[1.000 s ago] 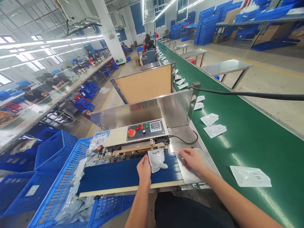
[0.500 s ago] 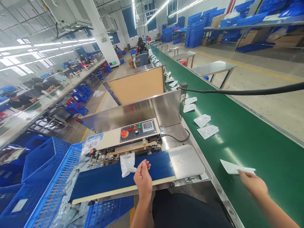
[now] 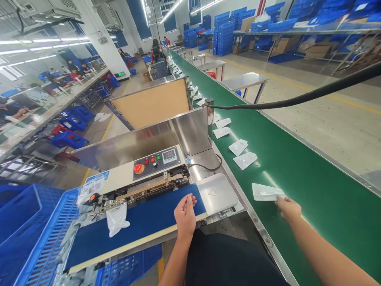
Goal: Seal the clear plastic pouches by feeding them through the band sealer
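My right hand (image 3: 287, 208) reaches onto the green conveyor belt (image 3: 315, 186) and pinches the near edge of a flat white pouch (image 3: 266, 192). My left hand (image 3: 185, 215) rests over the front of the sealing machine's blue belt (image 3: 139, 220), fingers loosely curled, holding nothing. Another white pouch (image 3: 116, 218) rides on that blue belt at the left, its top edge under the sealer's jaws (image 3: 143, 190). The control panel (image 3: 156, 159) with a red button sits behind.
More white pouches (image 3: 241, 154) lie along the green belt into the distance. A black cable (image 3: 297, 97) crosses above it. Blue crates (image 3: 32, 234) with sealed bags stand at the left. Other people work at benches to the left and far ahead.
The sealed pouch travelled left along the blue belt. My right hand took hold of a pouch on the green belt and is drawing it nearer. The view swung right.
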The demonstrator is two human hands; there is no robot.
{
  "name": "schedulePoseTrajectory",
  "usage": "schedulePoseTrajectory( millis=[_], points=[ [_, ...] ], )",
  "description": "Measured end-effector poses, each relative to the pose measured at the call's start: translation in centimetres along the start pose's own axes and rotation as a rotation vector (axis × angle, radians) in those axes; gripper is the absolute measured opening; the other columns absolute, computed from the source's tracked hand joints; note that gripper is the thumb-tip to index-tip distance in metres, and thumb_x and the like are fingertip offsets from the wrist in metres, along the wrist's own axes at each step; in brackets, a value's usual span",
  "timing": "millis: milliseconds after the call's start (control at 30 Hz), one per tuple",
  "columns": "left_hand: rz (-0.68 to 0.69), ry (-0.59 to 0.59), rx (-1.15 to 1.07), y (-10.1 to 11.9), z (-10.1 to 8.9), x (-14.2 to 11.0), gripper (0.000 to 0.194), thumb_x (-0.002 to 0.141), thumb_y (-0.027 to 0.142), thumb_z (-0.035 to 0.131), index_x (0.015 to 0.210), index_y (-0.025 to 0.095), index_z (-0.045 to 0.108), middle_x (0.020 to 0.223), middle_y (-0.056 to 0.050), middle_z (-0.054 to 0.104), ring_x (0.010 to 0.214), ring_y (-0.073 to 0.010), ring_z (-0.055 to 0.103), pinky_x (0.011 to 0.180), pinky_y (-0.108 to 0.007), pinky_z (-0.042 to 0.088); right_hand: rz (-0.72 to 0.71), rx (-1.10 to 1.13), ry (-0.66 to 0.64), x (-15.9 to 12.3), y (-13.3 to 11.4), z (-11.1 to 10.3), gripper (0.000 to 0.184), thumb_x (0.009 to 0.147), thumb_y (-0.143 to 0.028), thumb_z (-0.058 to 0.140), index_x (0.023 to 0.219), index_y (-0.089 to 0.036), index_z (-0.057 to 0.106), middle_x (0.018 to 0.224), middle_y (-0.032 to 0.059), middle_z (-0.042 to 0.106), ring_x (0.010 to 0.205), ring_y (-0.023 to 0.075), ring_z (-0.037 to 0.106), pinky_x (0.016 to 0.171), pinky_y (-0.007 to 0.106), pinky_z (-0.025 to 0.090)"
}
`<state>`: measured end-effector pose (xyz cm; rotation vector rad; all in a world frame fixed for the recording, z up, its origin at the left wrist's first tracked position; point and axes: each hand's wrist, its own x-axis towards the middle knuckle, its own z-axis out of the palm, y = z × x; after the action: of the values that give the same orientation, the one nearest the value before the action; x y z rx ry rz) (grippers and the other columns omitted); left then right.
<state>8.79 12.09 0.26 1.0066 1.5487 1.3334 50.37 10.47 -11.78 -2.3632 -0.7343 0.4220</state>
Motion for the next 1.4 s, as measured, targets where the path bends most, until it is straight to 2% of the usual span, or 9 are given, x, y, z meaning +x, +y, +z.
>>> schedulePoseTrajectory(
  millis=[100,233,367,533,667,833,967,1167,1400],
  points=[
    [-0.015,0.050,0.038,-0.8,-1.6,-0.1,0.060,0.087,0.070,0.077,0.104,0.014,0.085,0.095,-0.016,0.084,0.083,-0.0290,0.082,0.080,-0.044,0.069,0.061,-0.009,-0.027,-0.7,-0.4,-0.7,0.043,0.086,-0.054,0.054,0.088,-0.018,0.078,0.058,0.0103,0.069,0.054,0.0261,0.063,0.058,0.037,0.048],
    [-0.014,0.048,0.051,-1.1,-2.0,-0.2,0.057,0.090,0.068,0.075,0.106,0.015,0.085,0.098,-0.016,0.084,0.086,-0.0298,0.082,0.083,-0.045,0.069,-0.230,-0.042,-0.004,-2.9,-3.3,-2.8,0.054,0.090,-0.061,0.051,0.109,-0.018,0.079,0.083,0.0129,0.079,0.076,0.0301,0.071,0.069,0.038,0.052],
    [0.114,-0.095,0.114,-0.3,0.6,-0.1,0.043,0.096,0.058,0.073,0.110,0.019,0.085,0.110,-0.016,0.083,0.099,-0.0311,0.080,0.095,-0.046,0.066,-0.694,0.009,-0.043,-6.8,-9.3,-5.3,0.047,0.101,-0.056,0.050,0.112,-0.021,0.080,0.106,0.0133,0.082,0.090,0.0277,0.075,0.082,0.036,0.057],
    [0.391,-0.353,0.166,2.1,4.9,0.7,0.041,0.100,0.048,0.070,0.133,0.024,0.080,0.141,-0.016,0.075,0.135,-0.0347,0.068,0.120,-0.051,0.051,-1.065,0.163,-0.406,-11.9,-17.0,-6.1,0.032,0.107,-0.039,0.050,0.106,-0.028,0.080,0.102,0.0065,0.083,0.090,0.0217,0.077,0.085,0.032,0.059],
    [0.397,-0.496,0.148,3.6,5.6,0.8,0.045,0.110,0.049,0.050,0.102,0.022,0.085,0.105,-0.012,0.083,0.099,-0.0263,0.076,0.093,-0.035,0.059,-0.822,0.332,-0.519,-14.6,-19.0,-3.9,0.035,0.104,-0.052,0.057,0.105,-0.024,0.079,0.088,0.0058,0.079,0.073,0.0199,0.070,0.070,0.030,0.058],
    [0.273,-0.335,0.204,2.1,3.8,0.7,0.054,0.110,0.049,0.049,0.072,0.019,0.071,0.066,-0.002,0.061,0.064,-0.0158,0.050,0.063,-0.027,0.037,-0.516,0.431,-0.734,-15.4,-18.3,0.2,0.051,0.096,-0.068,0.063,0.092,-0.019,0.078,0.077,0.0048,0.074,0.069,0.0198,0.063,0.063,0.030,0.051],
    [-0.090,-0.167,0.141,-1.0,3.0,2.9,0.053,0.092,0.058,0.069,0.056,0.020,0.060,0.055,0.002,0.047,0.058,-0.0145,0.041,0.058,-0.026,0.030,-0.353,0.391,-0.740,-14.8,-19.2,3.9,0.052,0.085,-0.069,0.067,0.068,-0.021,0.067,0.059,0.0014,0.062,0.058,0.0168,0.053,0.056,0.029,0.041],
    [-0.274,0.008,0.056,-3.4,1.5,7.2,0.058,0.079,0.072,0.072,0.060,0.017,0.067,0.053,0.001,0.052,0.052,-0.0141,0.043,0.053,-0.026,0.033,-0.194,0.364,-0.865,-15.0,-22.5,8.9,0.045,0.081,-0.063,0.070,0.066,-0.021,0.062,0.053,0.0019,0.062,0.050,0.0128,0.049,0.051,0.026,0.035],
    [-0.244,0.135,0.061,-3.0,-5.0,7.9,0.051,0.077,0.064,0.079,0.082,0.013,0.083,0.076,-0.008,0.076,0.074,-0.0240,0.068,0.066,-0.030,0.050,-0.202,0.313,-1.079,-17.8,-24.8,10.2,0.044,0.083,-0.061,0.074,0.071,-0.019,0.071,0.052,0.0020,0.063,0.041,0.0107,0.045,0.043,0.025,0.026]
  ],
)
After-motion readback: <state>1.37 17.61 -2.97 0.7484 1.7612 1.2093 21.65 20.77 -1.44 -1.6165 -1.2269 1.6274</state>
